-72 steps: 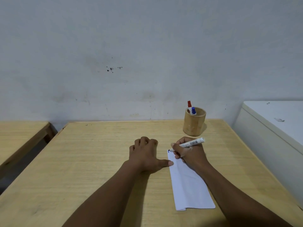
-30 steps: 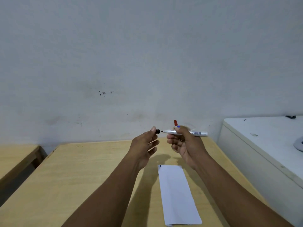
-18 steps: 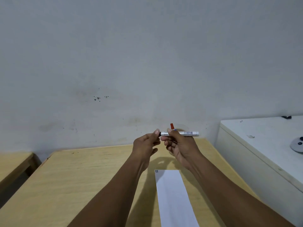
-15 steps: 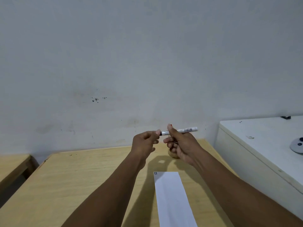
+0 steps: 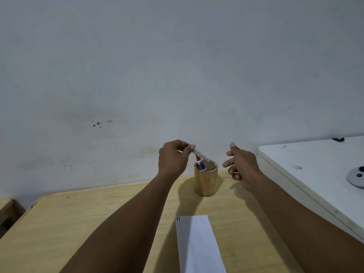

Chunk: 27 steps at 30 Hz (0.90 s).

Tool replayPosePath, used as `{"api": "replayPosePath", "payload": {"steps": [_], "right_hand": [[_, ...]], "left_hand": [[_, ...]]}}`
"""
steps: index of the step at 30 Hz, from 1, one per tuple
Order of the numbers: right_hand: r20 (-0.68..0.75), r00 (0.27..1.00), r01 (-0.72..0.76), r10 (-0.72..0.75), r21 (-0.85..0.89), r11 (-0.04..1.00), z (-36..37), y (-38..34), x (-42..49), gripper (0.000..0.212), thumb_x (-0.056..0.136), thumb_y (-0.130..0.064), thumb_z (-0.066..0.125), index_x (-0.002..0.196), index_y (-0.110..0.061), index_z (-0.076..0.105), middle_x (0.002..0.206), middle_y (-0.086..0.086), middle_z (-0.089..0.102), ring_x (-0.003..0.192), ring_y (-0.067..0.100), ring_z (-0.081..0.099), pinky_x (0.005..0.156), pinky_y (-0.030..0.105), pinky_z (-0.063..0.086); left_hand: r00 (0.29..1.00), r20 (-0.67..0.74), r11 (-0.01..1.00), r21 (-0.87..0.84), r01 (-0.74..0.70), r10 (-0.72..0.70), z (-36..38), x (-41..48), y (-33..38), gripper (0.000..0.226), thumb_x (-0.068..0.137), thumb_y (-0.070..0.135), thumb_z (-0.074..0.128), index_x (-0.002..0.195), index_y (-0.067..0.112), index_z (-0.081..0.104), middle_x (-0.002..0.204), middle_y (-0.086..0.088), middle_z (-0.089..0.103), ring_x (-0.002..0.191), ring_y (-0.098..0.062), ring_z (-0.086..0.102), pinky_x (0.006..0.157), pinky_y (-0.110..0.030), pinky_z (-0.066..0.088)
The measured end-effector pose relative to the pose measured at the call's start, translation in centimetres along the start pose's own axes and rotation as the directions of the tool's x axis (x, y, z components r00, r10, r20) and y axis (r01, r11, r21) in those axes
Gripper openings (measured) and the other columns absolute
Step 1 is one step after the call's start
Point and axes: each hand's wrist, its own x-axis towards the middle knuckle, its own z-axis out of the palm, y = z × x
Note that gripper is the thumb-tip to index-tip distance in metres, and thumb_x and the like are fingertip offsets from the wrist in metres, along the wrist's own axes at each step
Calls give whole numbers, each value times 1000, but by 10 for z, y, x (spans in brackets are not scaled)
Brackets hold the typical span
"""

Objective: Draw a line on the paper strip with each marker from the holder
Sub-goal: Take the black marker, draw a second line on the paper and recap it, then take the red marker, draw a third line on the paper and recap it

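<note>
My left hand (image 5: 173, 158) pinches the capped end of a white marker (image 5: 203, 157), which slants down to the right with its lower end at the rim of the wooden holder (image 5: 205, 183). A red-capped marker (image 5: 198, 158) and a blue-capped marker (image 5: 202, 166) stand inside the holder. My right hand (image 5: 241, 166) hovers just right of the holder, fingers apart and holding nothing. The white paper strip (image 5: 197, 245) lies on the wooden table (image 5: 78, 223) in front of the holder, with two short dark lines (image 5: 178, 219) at its far left corner.
A white cabinet top (image 5: 315, 166) stands to the right of the table, with a round grey object (image 5: 357, 176) on it. A second wooden table edge (image 5: 6, 205) shows at far left. The grey wall is close behind the holder.
The cap went onto the marker between both hands. My right hand has let go of it, and my left hand now holds it over the holder. The view has tilted up.
</note>
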Motion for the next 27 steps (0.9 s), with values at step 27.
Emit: {"api": "replayPosePath", "payload": {"steps": [27], "right_hand": [[70, 997, -15, 20, -75, 997, 4, 29, 13, 36, 102, -41, 52, 103, -8, 65, 71, 9, 70, 45, 17, 51, 40, 22, 32]], "left_hand": [[929, 369, 943, 314, -108, -17, 40, 10, -22, 34, 95, 19, 60, 128, 22, 66, 133, -2, 66, 127, -22, 59, 106, -40, 49]]}}
